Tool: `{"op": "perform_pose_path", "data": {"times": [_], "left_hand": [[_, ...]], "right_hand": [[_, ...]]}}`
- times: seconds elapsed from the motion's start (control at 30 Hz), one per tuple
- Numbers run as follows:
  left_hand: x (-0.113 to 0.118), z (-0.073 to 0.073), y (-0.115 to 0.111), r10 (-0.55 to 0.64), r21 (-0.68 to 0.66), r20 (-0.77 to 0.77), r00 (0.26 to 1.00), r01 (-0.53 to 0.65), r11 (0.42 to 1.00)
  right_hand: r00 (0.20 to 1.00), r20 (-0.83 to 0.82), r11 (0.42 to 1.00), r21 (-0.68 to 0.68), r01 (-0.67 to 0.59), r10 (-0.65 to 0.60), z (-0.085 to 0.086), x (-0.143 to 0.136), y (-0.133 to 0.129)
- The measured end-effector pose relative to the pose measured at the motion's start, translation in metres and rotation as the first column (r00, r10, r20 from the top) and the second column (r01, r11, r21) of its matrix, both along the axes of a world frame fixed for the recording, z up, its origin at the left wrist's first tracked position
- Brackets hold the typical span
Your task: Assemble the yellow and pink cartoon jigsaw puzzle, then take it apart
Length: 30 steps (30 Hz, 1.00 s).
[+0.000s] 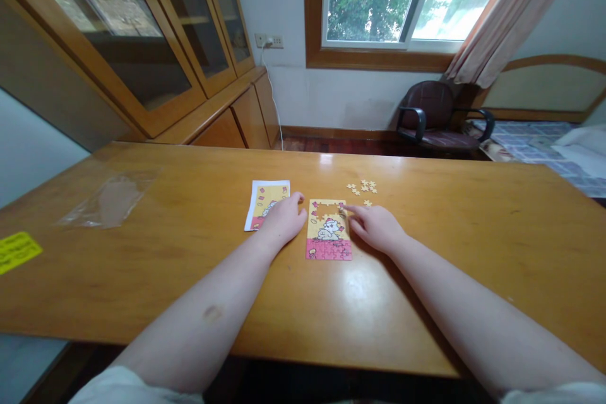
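Observation:
A nearly filled jigsaw puzzle [329, 249] with a white cartoon animal on yellow and pink lies on the wooden table, with a gap across its upper part. My right hand [379, 227] is at its upper right edge; the index finger reaches out onto a corner piece and the thumb stands apart. Loosely bent, with thumb and fingers apart, my left hand [285, 221] rests left of the puzzle and holds nothing visible. It partly covers a printed picture sheet [258, 202] with the same design. Several loose puzzle pieces [364, 187] lie beyond my right hand.
A clear plastic bag [116, 199] lies on the left of the table [189, 202], near a yellow sticker [19, 251]. Behind the table stand a glass-door cabinet [199, 85] and an office chair [430, 113]; a bed [534, 139] is at the right.

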<state>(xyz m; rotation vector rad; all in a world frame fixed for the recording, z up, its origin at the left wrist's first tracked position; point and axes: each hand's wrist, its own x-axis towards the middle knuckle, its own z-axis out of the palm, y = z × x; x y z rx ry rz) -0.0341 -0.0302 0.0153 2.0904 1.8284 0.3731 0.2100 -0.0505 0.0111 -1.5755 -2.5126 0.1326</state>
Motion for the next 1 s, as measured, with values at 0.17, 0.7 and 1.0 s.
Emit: {"op": "perform_pose_path", "data": {"times": [0.17,0.7,1.0], "left_hand": [[0.002,0.004,0.0,-0.048,0.013,0.069,0.996,0.047,0.999],[0.001,0.0,0.002,-0.087,0.022,0.195,0.977,0.085,0.996],[0.002,-0.001,0.002,-0.07,0.02,0.225,0.972,0.068,0.998]], "right_hand": [[0.943,-0.021,0.93,0.156,0.332,-0.333,-0.011,0.026,0.024],[0.861,-0.172,0.861,0.102,0.499,-0.479,-0.022,0.043,0.04],[0.832,-0.22,0.836,0.103,0.539,-0.51,-0.03,0.045,0.046]]}}
